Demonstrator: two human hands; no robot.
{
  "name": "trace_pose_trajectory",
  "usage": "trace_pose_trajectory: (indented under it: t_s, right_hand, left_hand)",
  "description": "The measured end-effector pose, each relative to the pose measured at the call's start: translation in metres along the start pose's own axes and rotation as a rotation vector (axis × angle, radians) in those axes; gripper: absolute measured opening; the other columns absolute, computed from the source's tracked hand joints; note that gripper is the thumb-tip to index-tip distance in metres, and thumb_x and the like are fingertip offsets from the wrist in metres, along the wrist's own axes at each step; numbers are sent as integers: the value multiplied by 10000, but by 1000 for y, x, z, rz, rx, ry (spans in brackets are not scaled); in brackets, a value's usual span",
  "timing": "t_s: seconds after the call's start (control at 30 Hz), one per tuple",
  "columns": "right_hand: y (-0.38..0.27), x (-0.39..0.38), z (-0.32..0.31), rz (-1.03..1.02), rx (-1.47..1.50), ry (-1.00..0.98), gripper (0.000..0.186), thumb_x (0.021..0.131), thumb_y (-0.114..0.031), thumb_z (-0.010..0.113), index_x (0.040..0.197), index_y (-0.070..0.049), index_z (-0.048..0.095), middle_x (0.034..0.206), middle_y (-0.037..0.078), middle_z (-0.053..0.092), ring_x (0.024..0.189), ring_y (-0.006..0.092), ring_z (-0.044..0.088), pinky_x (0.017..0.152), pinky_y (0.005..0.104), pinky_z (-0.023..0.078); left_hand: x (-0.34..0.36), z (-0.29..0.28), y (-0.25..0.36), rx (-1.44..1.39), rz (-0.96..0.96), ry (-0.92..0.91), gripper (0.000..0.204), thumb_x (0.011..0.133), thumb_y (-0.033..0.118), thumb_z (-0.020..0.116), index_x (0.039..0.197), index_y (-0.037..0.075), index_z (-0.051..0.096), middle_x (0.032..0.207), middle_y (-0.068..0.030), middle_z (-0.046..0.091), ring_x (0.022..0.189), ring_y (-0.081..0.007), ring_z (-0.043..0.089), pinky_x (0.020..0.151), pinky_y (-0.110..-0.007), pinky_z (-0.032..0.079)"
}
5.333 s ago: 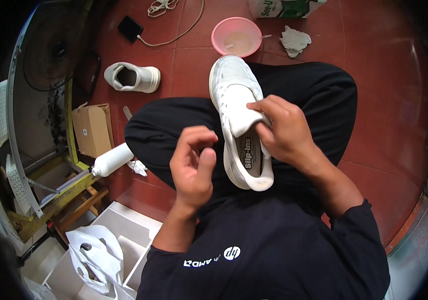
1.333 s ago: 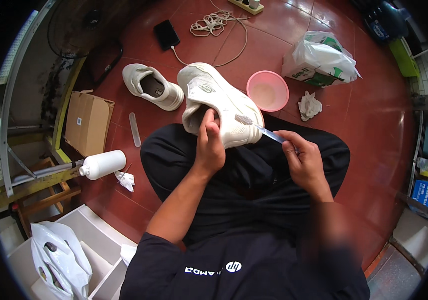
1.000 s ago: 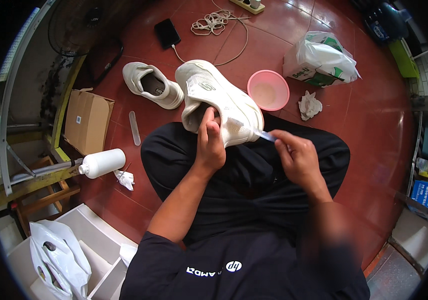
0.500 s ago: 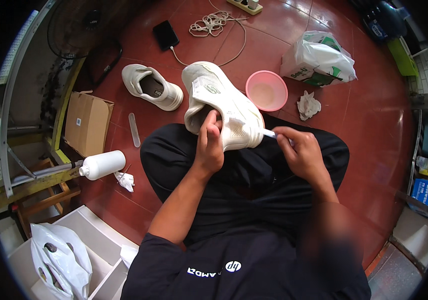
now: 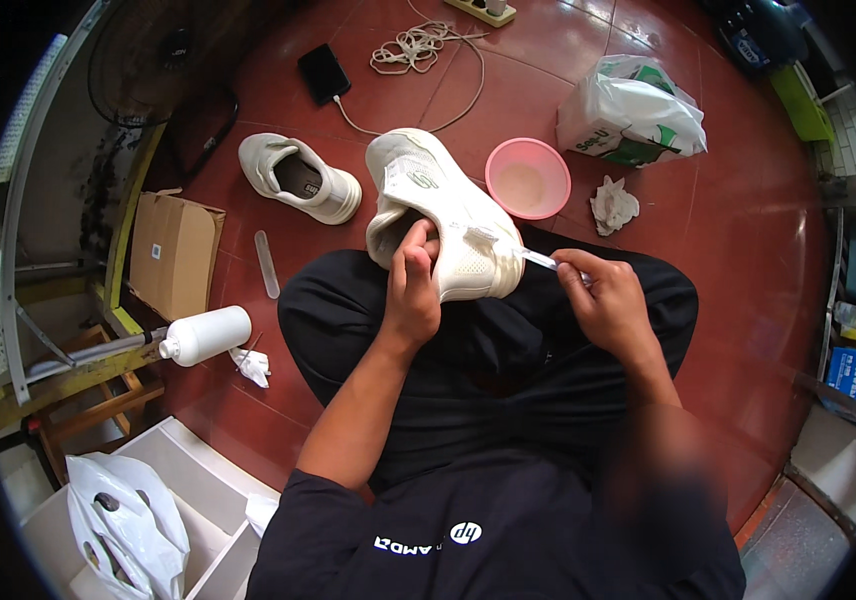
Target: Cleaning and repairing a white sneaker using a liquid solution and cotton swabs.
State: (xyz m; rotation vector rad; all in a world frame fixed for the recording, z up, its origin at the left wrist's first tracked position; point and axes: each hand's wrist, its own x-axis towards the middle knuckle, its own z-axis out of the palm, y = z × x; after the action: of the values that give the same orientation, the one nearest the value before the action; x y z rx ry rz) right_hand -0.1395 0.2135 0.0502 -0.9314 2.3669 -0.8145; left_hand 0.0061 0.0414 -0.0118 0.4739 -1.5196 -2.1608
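Observation:
My left hand (image 5: 414, 285) grips a cream-white sneaker (image 5: 438, 190) at its collar, some fingers inside the opening. The shoe is tilted above my lap, toe pointing away from me, its side turned up. In my right hand (image 5: 608, 300) is a slim white toothbrush (image 5: 540, 259), fingers closed round its handle. Its head lies against the shoe's side near the heel; the bristles are hard to make out. A matching sneaker (image 5: 333, 195) stands on the floor at the left. Just beyond the held shoe, to the right, sits a pink bowl (image 5: 561, 195) with cloudy liquid inside.
A crumpled tissue (image 5: 614, 206) and a white-green plastic bag (image 5: 638, 120) lie to the right. Ahead are a phone (image 5: 323, 73) and its coiled cable (image 5: 413, 48). Leftward are a cardboard box (image 5: 173, 250), a clear strip (image 5: 266, 264) and a white bottle (image 5: 208, 335).
The toothbrush has moved from the shoe's heel edge up onto its side, its head now showing there. My right hand has shifted slightly; my left keeps its hold.

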Motion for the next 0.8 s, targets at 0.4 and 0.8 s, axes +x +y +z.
trace_pose_trajectory:
  t_s: [0.4, 0.8]
  right_hand:
    - [1, -9, 10, -59, 48, 76, 168, 885, -246, 617, 959, -125, 708, 643, 143, 631, 601, 316, 637, 550, 398, 479]
    - [-9, -26, 29, -153, 70, 179, 113, 884, -198, 613, 961, -137, 669, 663, 128, 639, 600, 341, 629, 522, 433, 477]
  left_hand:
    - [1, 7, 7, -35, -4, 69, 917, 864, 752, 359, 1254, -75, 427, 1102, -177, 625, 1023, -180, 596, 888, -293, 467]
    - [1, 7, 5, 35, 111, 151, 969, 840, 769, 383, 1270, -99, 393, 1081, -177, 620, 1017, -177, 590, 888, -295, 458]
